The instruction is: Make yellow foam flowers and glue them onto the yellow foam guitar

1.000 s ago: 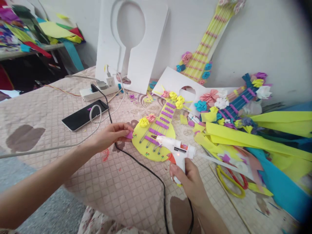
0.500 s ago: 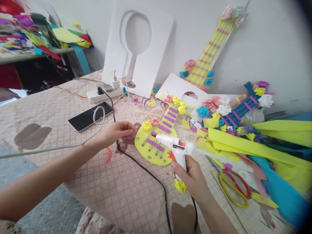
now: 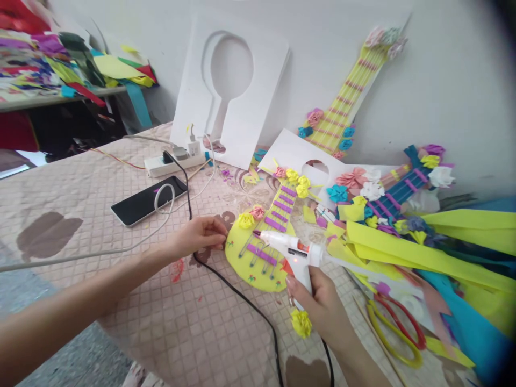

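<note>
A yellow paper guitar with purple strips, strings and paper flowers lies on the patterned tablecloth. My right hand is wrapped round the handle of a white glue gun, whose tip is over the guitar's body. My left hand is at the guitar's left edge with its fingers pinched together; what they hold, if anything, is hidden. Below the glue gun, near my right fingers, is a yellow paper flower.
A phone and a power strip are at the left; a black cable crosses the cloth. Scissors and yellow paper strips lie at the right. White cut-out boards lean at the back.
The view has shifted slightly, and the guitar and both hands appear a little lower. The purple bit seen earlier at my left fingertips no longer shows.
</note>
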{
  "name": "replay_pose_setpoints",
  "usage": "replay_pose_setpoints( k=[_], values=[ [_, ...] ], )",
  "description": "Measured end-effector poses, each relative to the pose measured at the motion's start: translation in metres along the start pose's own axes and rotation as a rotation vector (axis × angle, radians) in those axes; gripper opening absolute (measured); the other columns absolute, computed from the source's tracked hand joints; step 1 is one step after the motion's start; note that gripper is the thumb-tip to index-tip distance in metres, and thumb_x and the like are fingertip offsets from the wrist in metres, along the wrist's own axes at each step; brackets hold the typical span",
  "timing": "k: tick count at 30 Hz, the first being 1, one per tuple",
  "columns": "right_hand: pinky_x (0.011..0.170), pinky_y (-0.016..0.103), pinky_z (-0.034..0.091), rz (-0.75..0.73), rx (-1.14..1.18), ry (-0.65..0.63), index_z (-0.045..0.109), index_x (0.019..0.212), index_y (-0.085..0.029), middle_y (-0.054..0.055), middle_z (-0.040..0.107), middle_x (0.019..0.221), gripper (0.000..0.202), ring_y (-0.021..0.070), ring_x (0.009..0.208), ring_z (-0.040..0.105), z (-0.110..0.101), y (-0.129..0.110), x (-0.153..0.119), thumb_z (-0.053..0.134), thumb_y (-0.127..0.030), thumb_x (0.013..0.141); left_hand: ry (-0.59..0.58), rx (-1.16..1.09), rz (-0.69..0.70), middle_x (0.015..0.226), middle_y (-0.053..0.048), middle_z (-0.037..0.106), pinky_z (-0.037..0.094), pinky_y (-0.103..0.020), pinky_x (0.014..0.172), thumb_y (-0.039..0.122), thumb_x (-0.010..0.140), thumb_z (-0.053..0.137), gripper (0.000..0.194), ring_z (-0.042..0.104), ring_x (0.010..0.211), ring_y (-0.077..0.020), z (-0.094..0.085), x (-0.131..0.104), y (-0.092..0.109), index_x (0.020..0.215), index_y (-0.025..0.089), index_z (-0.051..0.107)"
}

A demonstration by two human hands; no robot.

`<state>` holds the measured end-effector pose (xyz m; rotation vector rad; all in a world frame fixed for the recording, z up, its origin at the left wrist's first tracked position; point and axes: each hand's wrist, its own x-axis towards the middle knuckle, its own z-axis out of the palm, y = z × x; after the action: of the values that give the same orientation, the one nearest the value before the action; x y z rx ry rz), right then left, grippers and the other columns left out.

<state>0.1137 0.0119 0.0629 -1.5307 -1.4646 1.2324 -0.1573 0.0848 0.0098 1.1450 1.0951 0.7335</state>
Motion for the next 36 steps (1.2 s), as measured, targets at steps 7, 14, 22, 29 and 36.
replay_pose_setpoints(
  k=[7,14,22,29,36],
  values=[
    [0.069,0.029,0.052,-0.019,-0.062,0.008,0.060,0.094,-0.016,0.007,0.069,0.082,0.036,0.0229,0.083,0.063,-0.003,0.001,0.003,0.057,-0.049,0.078,0.039,0.075,0.013,0.070,0.000,0.065,0.047,-0.021,0.057,0.032,0.066,0.072,0.026,0.060,0.062,-0.0105,-0.005,0.000,-0.001,0.078,0.014,0.058],
    [0.068,0.030,0.052,-0.018,-0.110,-0.007,0.062,0.099,-0.016,0.006,0.069,0.081,0.038,0.0232,0.079,0.063,0.000,0.001,-0.001,0.057,-0.048,0.079,-0.028,0.106,0.052,0.061,0.002,0.059,0.041,-0.017,0.045,0.036,0.074,0.065,0.024,0.053,0.049,-0.0074,-0.008,0.004,0.004,0.073,0.015,0.053],
    [0.049,0.025,0.044,-0.003,-0.159,-0.036,0.063,0.096,-0.017,0.001,0.062,0.062,0.036,0.0168,0.056,0.055,0.004,0.001,0.000,0.058,-0.048,0.078,-0.045,0.103,0.049,0.054,0.006,0.055,0.031,-0.014,0.037,0.038,0.077,0.064,0.029,0.044,0.039,-0.0051,-0.011,0.012,0.003,0.081,0.018,0.043],
    [0.048,0.025,0.045,0.010,-0.186,-0.022,0.064,0.093,-0.017,0.001,0.062,0.058,0.034,0.0177,0.055,0.056,0.007,0.003,0.001,0.058,-0.047,0.078,-0.164,0.077,-0.003,0.059,0.003,0.057,0.037,-0.016,0.045,0.037,0.075,0.066,0.027,0.048,0.046,-0.0054,-0.019,0.010,0.012,0.075,0.015,0.052],
    [0.076,0.032,0.052,-0.090,-0.244,-0.058,0.065,0.102,-0.017,0.007,0.070,0.096,0.033,0.0236,0.085,0.064,0.010,-0.003,0.005,0.058,-0.040,0.080,-0.324,0.189,0.129,0.085,-0.003,0.064,0.046,-0.021,0.062,0.030,0.080,0.059,0.022,0.059,0.073,-0.0123,-0.019,0.013,0.015,0.097,0.017,0.055]
  ],
)
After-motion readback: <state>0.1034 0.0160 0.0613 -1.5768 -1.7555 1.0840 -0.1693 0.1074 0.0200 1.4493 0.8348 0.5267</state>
